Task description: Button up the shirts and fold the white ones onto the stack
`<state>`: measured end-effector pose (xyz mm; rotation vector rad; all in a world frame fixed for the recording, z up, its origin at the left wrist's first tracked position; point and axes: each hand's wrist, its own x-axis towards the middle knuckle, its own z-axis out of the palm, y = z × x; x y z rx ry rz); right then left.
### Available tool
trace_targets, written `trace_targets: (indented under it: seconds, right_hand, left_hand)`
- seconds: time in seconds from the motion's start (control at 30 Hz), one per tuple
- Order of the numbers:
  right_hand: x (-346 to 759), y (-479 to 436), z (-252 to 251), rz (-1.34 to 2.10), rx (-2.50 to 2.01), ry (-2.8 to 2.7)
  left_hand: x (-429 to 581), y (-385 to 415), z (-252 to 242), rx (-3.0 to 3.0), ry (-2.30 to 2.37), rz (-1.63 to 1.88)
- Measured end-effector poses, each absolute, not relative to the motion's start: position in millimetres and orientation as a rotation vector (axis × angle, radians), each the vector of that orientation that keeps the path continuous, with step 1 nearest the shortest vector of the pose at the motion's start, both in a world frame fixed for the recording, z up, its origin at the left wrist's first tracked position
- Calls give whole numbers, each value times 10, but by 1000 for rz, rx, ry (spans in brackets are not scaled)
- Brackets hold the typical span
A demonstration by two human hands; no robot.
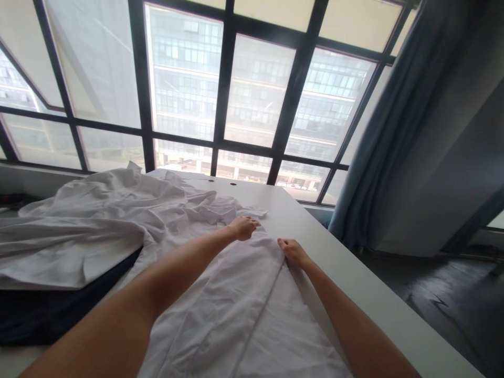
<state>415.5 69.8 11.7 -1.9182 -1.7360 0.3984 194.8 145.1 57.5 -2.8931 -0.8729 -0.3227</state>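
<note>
A white garment (236, 304) lies spread flat along a long white table (354, 262), with a seam running down its middle. My left hand (244, 227) rests on the cloth near its far end, fingers curled down onto the fabric. My right hand (293, 252) grips the garment's right edge, fingers closed on a fold of it. Both forearms reach forward over the cloth. More crumpled white fabric (98, 220) is heaped to the left.
A dark blue cloth (51, 310) lies under the heap at the left. Large dark-framed windows (224, 94) stand behind the table. A blue-grey curtain (394, 147) hangs at the right, above a dark floor (444, 299).
</note>
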Motion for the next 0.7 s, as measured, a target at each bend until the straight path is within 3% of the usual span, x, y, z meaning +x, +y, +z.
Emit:
trace_targets:
  seconds: [0.3, 0.5, 0.7]
  right_hand:
    - [4296, 719, 145, 458, -1848, -1774]
    - [4363, 750, 127, 447, -2016, -1617]
    - [4166, 613, 235, -52, -2256, -1687]
  left_hand:
    - [2472, 2205, 440, -2878, -870, -106]
    - [2509, 2362, 488, -2826, -970, -210]
    - [2572, 2073, 385, -2731, -1128, -393]
